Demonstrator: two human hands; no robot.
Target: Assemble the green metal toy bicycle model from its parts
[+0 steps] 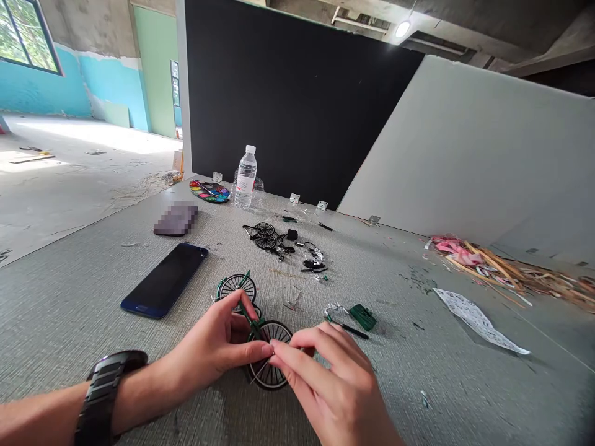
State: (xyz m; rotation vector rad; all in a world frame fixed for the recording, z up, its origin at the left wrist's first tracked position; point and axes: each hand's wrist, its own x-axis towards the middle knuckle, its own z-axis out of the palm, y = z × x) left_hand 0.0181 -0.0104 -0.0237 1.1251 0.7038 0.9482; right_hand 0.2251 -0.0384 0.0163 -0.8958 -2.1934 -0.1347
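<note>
A miniature green metal bicycle model (pixel 246 322) lies on the grey textured table, with its rear spoked wheel (pixel 237 288) beyond my hands and its black-tyred front wheel (pixel 269 359) under them. My left hand (pixel 214 337), a dark metal watch on its wrist, pinches the green frame near that front wheel. My right hand (pixel 330 375) comes in from the other side, its fingertips pressed at the front wheel's spokes. Those fingers hide the wheel's hub. The two hands touch at the fingertips.
Loose black model bicycle parts (pixel 279 241) lie beyond my hands. A green piece (pixel 362 317) and a black pen-like tool (pixel 353 331) sit to the right. A smartphone (pixel 163 280), water bottle (pixel 245 176), paint palette (pixel 209 191) and wood shavings (pixel 488 266) also lie on the table.
</note>
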